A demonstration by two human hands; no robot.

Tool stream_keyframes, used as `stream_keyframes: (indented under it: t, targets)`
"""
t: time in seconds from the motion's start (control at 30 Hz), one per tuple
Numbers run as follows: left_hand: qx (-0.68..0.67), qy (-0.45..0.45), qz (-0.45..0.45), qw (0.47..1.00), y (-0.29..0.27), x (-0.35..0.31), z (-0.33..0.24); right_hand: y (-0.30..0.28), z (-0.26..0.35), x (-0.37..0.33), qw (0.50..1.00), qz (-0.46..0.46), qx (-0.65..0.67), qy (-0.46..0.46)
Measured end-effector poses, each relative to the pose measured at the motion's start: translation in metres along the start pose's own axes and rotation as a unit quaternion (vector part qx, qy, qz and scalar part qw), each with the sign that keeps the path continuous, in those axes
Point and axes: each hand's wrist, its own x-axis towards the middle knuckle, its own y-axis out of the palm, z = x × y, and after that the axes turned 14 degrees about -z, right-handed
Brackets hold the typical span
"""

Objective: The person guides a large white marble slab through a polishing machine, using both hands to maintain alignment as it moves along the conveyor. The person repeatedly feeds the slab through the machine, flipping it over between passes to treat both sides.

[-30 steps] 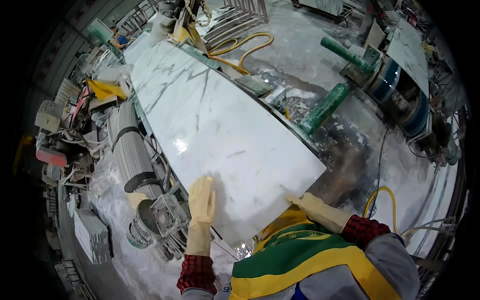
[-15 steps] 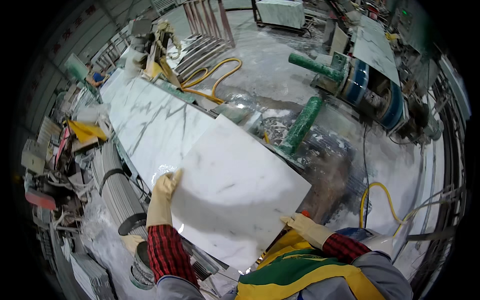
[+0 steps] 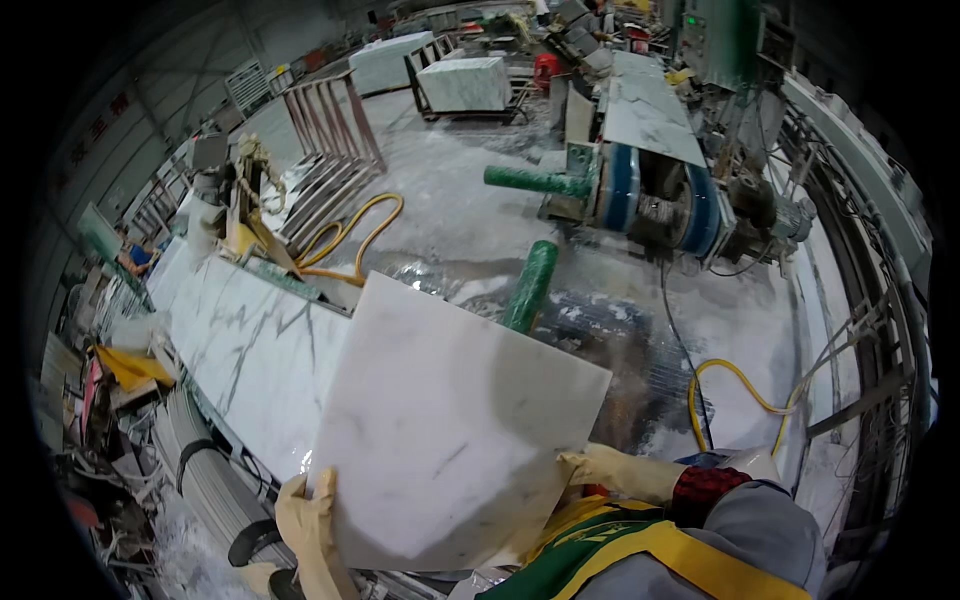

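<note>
A square, polished white marble slab with faint grey marks is tilted up in front of me. My left hand, in a cream rubber glove, grips its left edge near the lower corner. On the opposite edge, my right hand holds on in a matching glove, thumb side against the stone. The fingers beneath the slab are hidden on both sides. Behind it and to the left, a long grey-veined marble slab lies flat, partly covered by the raised piece.
Green rollers stand beyond the slab. A blue-wheeled conveyor bears another marble slab. Yellow hoses cross the wet floor. To the left lie a strapped bundle of grey strips and clutter. A metal rack stands farther back.
The square slab has lifted and tilted up off the long slab, its near edge drawn toward me. Both hands moved with it, and my view has swung right.
</note>
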Motion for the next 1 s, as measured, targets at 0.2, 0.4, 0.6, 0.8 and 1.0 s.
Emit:
stream_keyframes:
  t: [0.2,0.4,0.6,0.8,1.0]
  targets:
    - [-0.052,0.044,-0.048,0.997,0.069,-0.033,-0.004,-0.065,0.110,-0.009,0.979,-0.197,0.051,0.025]
    - [-0.223,0.008,0.030,0.974,0.219,-0.068,-0.064,-0.199,0.190,0.003,0.936,-0.339,0.062,-0.073]
    - [-0.282,-0.112,0.129,0.944,0.349,-0.110,-0.178,-0.325,0.232,0.047,0.903,-0.378,0.156,-0.132]
    - [-0.206,-0.147,0.218,0.943,0.480,-0.138,-0.209,-0.439,0.214,0.075,0.878,-0.464,0.120,-0.026]
    - [-0.097,-0.159,0.312,0.932,0.541,-0.149,-0.258,-0.524,0.132,0.123,0.863,-0.501,0.053,-0.044]
